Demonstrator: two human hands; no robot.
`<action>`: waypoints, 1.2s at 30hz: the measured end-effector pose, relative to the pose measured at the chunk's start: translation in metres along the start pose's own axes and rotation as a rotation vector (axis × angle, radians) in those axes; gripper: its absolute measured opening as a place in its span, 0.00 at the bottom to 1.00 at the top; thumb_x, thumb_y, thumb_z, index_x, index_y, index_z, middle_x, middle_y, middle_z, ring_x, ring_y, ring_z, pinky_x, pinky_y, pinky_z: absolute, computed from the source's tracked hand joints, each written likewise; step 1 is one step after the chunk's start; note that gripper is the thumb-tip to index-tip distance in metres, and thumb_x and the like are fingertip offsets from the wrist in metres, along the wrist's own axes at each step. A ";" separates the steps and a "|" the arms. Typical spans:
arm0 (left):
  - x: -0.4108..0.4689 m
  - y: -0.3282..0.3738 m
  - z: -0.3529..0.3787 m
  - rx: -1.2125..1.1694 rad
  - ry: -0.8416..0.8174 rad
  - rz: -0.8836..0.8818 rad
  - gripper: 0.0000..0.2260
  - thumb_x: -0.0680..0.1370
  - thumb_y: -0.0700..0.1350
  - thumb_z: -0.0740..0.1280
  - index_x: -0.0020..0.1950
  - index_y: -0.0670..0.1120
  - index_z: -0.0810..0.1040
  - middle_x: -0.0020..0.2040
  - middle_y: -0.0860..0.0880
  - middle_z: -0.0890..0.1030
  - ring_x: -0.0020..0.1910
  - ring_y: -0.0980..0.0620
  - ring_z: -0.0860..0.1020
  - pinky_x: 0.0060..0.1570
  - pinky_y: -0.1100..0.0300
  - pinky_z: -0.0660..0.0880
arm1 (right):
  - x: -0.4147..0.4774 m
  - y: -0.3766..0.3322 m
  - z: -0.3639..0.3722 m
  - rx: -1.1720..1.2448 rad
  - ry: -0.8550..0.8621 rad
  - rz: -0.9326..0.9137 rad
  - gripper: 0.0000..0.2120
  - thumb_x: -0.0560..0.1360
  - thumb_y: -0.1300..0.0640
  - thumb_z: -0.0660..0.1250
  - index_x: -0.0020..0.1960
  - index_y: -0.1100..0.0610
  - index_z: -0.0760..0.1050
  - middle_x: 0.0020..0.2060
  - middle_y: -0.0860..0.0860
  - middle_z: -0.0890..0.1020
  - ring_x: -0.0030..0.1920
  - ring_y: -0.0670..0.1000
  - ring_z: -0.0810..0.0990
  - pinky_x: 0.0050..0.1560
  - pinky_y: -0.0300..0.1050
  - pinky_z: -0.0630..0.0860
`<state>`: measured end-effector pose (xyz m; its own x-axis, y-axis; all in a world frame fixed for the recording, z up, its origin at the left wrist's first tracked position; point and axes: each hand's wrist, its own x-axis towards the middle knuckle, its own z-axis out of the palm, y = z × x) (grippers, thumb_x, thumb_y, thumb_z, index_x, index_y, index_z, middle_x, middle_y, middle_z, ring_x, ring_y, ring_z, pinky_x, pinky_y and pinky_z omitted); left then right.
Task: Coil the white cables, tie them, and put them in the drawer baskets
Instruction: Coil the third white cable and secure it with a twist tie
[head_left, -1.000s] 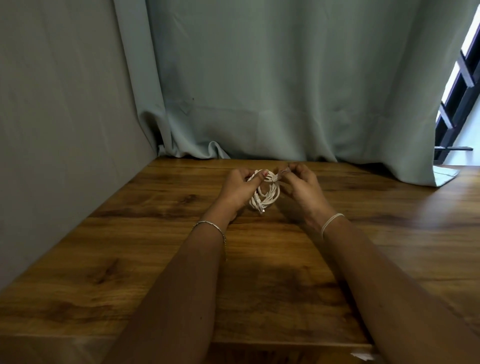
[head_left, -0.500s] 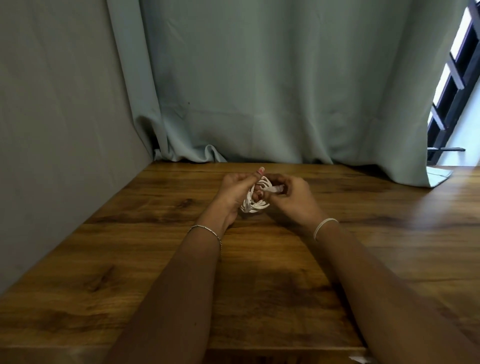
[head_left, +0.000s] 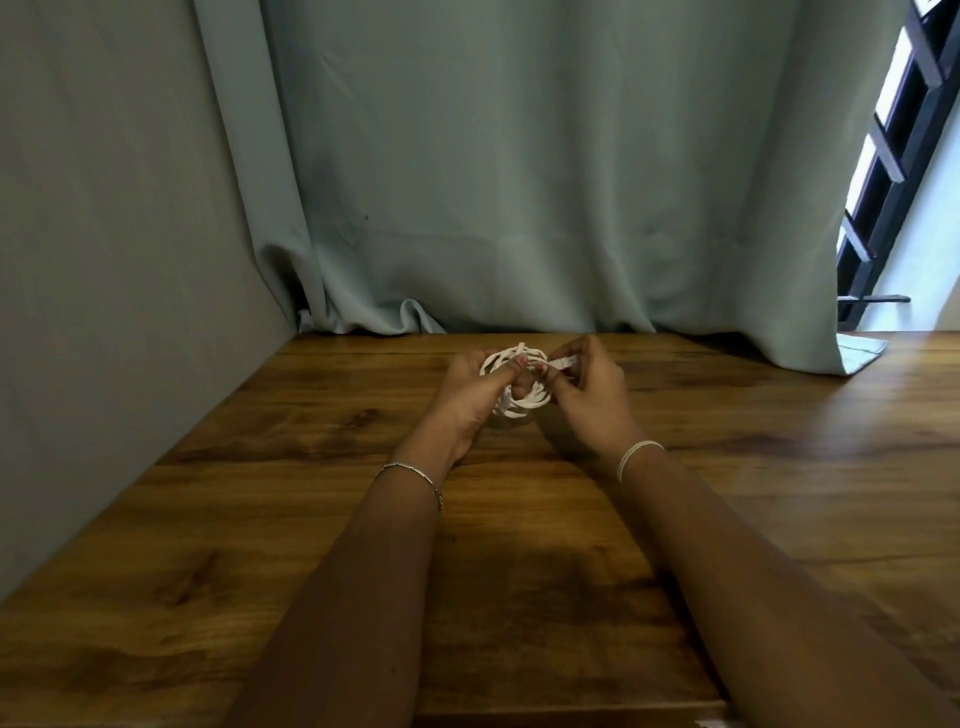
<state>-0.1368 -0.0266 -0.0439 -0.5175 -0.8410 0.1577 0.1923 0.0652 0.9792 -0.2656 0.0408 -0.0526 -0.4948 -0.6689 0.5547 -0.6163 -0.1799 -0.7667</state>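
White cable (head_left: 524, 408) coiled, left hand (head_left: 470, 392) gripping, right hand (head_left: 589, 395) pinching its end

Pulled loose end (head_left: 563, 362) rightward out of white cable coil (head_left: 527, 404) with right hand (head_left: 592, 400) fingers (head_left: 587, 353); gathered coil closer into left hand (head_left: 467, 395).

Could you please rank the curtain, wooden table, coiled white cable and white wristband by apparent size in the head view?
1. The curtain and wooden table: both fill much of the frame, too close to rank.
2. The coiled white cable.
3. The white wristband.
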 end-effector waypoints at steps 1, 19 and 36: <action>0.000 0.000 0.001 0.004 0.024 0.025 0.13 0.77 0.43 0.70 0.58 0.37 0.77 0.40 0.45 0.83 0.37 0.51 0.83 0.39 0.56 0.79 | 0.001 -0.001 0.002 0.023 -0.002 0.011 0.09 0.74 0.60 0.71 0.50 0.57 0.72 0.42 0.52 0.81 0.43 0.52 0.82 0.46 0.51 0.80; -0.011 0.000 0.029 0.227 0.088 0.286 0.12 0.78 0.39 0.67 0.61 0.48 0.78 0.52 0.50 0.82 0.52 0.53 0.81 0.52 0.58 0.79 | -0.005 0.000 -0.015 0.131 0.121 -0.007 0.08 0.76 0.64 0.68 0.50 0.57 0.70 0.42 0.50 0.80 0.42 0.47 0.81 0.44 0.38 0.77; -0.059 0.015 0.105 0.344 0.010 0.204 0.06 0.76 0.38 0.70 0.50 0.46 0.77 0.43 0.44 0.82 0.29 0.56 0.77 0.30 0.67 0.73 | -0.055 -0.023 -0.134 0.298 -0.211 0.172 0.05 0.77 0.63 0.67 0.49 0.59 0.71 0.28 0.49 0.80 0.31 0.44 0.78 0.36 0.38 0.75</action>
<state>-0.1913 0.0800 -0.0251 -0.4888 -0.7973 0.3540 -0.0011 0.4064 0.9137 -0.3065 0.1789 -0.0220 -0.4197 -0.8353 0.3552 -0.3154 -0.2328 -0.9200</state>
